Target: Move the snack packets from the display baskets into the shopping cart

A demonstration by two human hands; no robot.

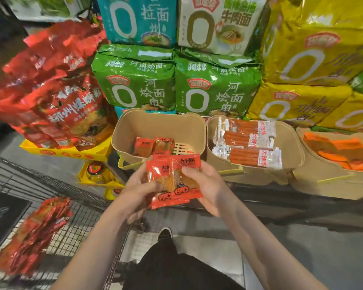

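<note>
We see both bare forearms reach toward 12 o'clock; the left hand [140, 190] and right hand [205, 185] meet, fingers curled, each in a closed grip.

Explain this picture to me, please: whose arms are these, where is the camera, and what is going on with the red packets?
There is no machine here. A person wears a camera on the head, looking down, so you see that person's own arms. The left hand and right hand together hold a few red snack packets just in front of a tan display basket, where a couple of similar packets remain. The next basket holds long reddish sticks in clear wrappers. Behind are stacked big noodle bags. At lower left is the wire shopping cart, with a pile of red packets already inside.
</note>
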